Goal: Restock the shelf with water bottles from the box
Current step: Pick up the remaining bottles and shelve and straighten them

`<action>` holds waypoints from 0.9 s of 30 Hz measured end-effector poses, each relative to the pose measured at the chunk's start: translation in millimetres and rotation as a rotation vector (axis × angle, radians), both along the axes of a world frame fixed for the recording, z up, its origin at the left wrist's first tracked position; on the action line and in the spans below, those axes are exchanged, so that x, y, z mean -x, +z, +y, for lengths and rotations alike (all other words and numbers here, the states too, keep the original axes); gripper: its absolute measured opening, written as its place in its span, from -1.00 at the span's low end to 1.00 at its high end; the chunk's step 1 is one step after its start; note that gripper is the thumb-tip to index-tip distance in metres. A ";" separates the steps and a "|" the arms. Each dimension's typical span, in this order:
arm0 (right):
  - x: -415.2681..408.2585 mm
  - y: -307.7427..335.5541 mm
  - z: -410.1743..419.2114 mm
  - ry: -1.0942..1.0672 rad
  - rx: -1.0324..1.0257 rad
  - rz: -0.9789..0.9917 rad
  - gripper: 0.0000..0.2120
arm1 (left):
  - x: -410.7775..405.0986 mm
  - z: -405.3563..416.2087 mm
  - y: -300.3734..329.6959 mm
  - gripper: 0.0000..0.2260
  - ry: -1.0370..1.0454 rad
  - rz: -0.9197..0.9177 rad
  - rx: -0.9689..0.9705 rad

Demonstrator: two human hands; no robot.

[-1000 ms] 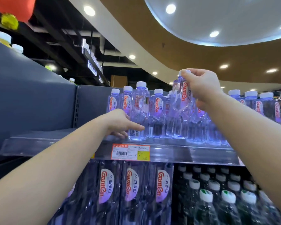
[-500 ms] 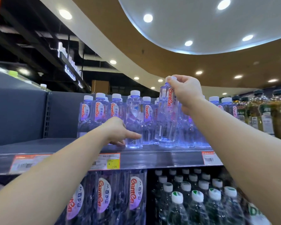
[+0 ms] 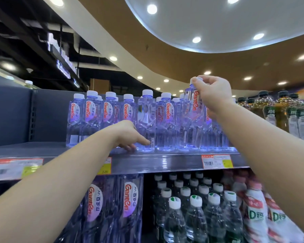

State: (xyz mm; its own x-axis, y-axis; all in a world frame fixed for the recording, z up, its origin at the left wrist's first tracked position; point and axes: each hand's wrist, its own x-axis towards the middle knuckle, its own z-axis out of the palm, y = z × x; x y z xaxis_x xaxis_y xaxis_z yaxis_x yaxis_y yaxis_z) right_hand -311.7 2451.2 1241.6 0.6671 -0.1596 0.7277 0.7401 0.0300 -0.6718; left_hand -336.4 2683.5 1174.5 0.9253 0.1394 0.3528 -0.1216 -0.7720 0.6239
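Note:
Clear Ganten water bottles with white caps stand in rows on the grey upper shelf [image 3: 165, 162]. My right hand [image 3: 212, 95] grips the cap end of one water bottle [image 3: 191, 120], which stands at the shelf's front among the others. My left hand [image 3: 130, 137] rests low on the shelf, its index finger touching the base of a front bottle [image 3: 146, 120] whose label is turned away. The box is not in view.
The left part of the upper shelf [image 3: 33, 148] holds no bottles. Dark-capped yellow drink bottles [image 3: 281, 113] stand at the right. Below are large Ganten bottles [image 3: 128, 204], small white-capped bottles [image 3: 195, 207] and pink-white drink bottles [image 3: 256, 216]. Price tags [image 3: 216, 162] line the shelf edge.
The view has swung left and closer. My right hand has set its bottle lower, down among the front row. My left hand stays at the base of the turned bottle.

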 end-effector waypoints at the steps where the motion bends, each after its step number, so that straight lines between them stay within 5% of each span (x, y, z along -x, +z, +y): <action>1: 0.4 -0.3 -1.1 0.012 -0.001 0.000 -0.68 | -1.4 -4.0 -0.6 -0.59 0.023 -0.008 0.003; 7: 1.5 -0.7 -5.3 0.036 -0.003 -0.011 -0.70 | -2.7 -7.7 -3.3 -0.40 0.073 0.070 -0.072; 11: 0.8 -1.6 -4.7 0.042 -0.001 -0.005 -0.71 | -4.2 -5.7 -2.5 -0.54 0.061 0.067 -0.055; 27: 0.7 0.1 6.3 0.037 0.032 -0.048 -0.69 | -2.5 0.0 -4.8 -0.49 0.078 0.063 0.030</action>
